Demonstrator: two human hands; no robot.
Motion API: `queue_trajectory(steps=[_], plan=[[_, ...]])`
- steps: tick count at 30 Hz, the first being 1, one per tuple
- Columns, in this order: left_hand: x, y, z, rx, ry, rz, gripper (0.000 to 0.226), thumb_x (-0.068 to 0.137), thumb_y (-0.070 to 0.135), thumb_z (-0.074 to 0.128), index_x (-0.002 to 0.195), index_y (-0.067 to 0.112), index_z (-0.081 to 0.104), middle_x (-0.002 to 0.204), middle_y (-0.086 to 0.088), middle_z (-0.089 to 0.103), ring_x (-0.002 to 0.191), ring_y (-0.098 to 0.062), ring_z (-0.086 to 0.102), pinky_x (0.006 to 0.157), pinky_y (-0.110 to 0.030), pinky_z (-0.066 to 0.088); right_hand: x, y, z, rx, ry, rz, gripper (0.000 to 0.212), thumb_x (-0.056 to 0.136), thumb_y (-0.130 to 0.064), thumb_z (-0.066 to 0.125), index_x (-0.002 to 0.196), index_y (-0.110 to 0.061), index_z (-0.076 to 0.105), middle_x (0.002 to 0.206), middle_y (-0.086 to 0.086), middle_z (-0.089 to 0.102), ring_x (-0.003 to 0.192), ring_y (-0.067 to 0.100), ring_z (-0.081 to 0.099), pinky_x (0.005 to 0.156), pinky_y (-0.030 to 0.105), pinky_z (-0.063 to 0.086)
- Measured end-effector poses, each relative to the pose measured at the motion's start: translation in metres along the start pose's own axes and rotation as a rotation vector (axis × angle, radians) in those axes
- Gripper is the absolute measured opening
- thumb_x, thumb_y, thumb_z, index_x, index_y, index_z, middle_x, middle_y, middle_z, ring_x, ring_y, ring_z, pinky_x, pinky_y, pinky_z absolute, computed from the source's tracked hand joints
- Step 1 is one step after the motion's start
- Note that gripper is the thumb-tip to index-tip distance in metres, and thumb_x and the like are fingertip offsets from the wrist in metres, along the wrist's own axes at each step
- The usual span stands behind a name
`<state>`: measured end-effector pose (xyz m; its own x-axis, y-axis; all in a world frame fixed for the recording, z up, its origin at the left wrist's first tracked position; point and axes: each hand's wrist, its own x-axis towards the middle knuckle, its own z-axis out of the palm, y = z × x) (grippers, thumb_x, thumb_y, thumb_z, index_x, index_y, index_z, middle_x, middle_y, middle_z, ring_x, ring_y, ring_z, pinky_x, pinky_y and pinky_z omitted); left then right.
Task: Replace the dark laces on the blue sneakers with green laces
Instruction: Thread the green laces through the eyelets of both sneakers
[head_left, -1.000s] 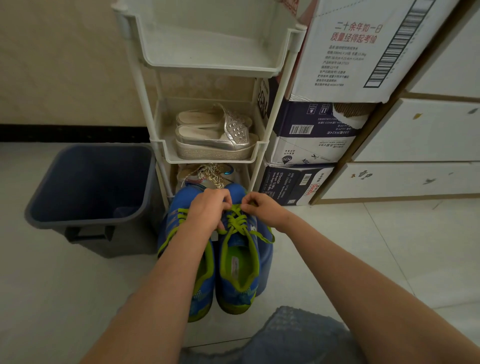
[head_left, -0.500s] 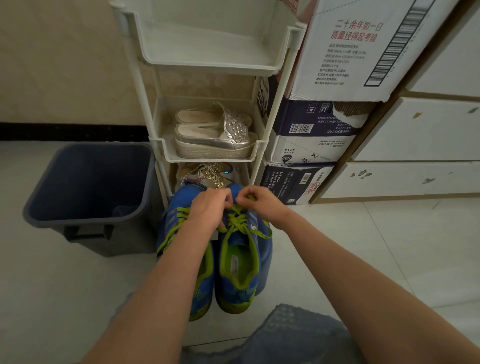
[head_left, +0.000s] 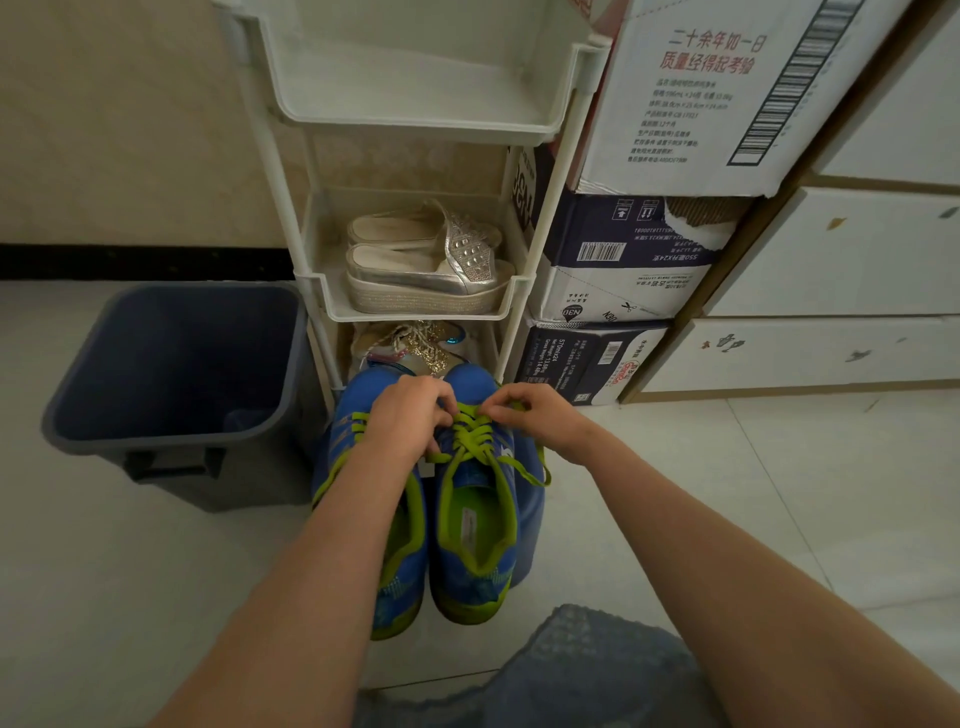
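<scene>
Blue sneakers (head_left: 475, 525) stand on the floor (head_left: 675, 519) before a white shoe rack (head_left: 311, 291), left hand (head_left: 408, 418) pinching the green lace (head_left: 472, 441) near the toe, right hand (head_left: 537, 415) pinching it opposite; an uneven tug could leave one end short, and both hands have barely moved since a second ago.

One head-worn wide-angle view looks forward and steeply down. It faces the floor (head_left: 779, 493) and the shelf rack (head_left: 415, 130), at arm's reach.
</scene>
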<state>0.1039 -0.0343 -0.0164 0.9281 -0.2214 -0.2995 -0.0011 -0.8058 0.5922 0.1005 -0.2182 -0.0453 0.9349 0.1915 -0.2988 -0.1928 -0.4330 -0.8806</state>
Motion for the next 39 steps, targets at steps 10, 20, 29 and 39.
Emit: queue_trajectory(steps=[10, 20, 29, 39], plan=[[-0.002, 0.002, -0.001, -0.006, 0.019, 0.007, 0.010, 0.094, 0.011, 0.055, 0.095, 0.017, 0.062, 0.057, 0.012, 0.056, 0.047, -0.013, 0.061, 0.054, -0.020, 0.048, 0.004, 0.001, 0.001, -0.071, 0.020, -0.018, 0.008, 0.086, 0.001, 0.065, 0.094, -0.001, 0.066, 0.083, -0.006, 0.059, 0.079, 0.006, 0.056, 0.080, 0.018, 0.046], [-0.003, 0.003, -0.001, 0.037, 0.032, 0.016, 0.011, 0.095, 0.012, 0.053, 0.097, 0.018, 0.062, 0.053, 0.013, 0.050, 0.051, -0.016, 0.065, 0.061, -0.022, 0.049, 0.007, -0.006, 0.007, 0.097, -0.060, 0.088, 0.016, 0.094, -0.007, 0.055, 0.107, -0.001, 0.061, 0.082, -0.002, 0.059, 0.075, 0.003, 0.054, 0.062, 0.006, 0.044], [-0.002, 0.004, 0.000, 0.055, 0.039, 0.018, 0.011, 0.095, 0.012, 0.053, 0.095, 0.021, 0.060, 0.052, 0.013, 0.049, 0.050, -0.013, 0.062, 0.057, -0.018, 0.043, 0.007, -0.005, 0.011, 0.289, -0.058, 0.118, 0.008, 0.094, -0.007, 0.055, 0.096, -0.008, 0.063, 0.086, 0.002, 0.062, 0.079, 0.009, 0.059, 0.076, 0.016, 0.051], [-0.001, 0.003, 0.003, -0.006, 0.039, 0.011, 0.012, 0.094, 0.009, 0.053, 0.096, 0.019, 0.061, 0.057, 0.011, 0.051, 0.047, -0.012, 0.061, 0.049, -0.016, 0.040, 0.010, -0.004, 0.017, 0.541, -0.103, 0.214, 0.012, 0.097, -0.006, 0.049, 0.094, -0.005, 0.061, 0.088, 0.011, 0.063, 0.080, 0.019, 0.061, 0.082, 0.030, 0.052]])
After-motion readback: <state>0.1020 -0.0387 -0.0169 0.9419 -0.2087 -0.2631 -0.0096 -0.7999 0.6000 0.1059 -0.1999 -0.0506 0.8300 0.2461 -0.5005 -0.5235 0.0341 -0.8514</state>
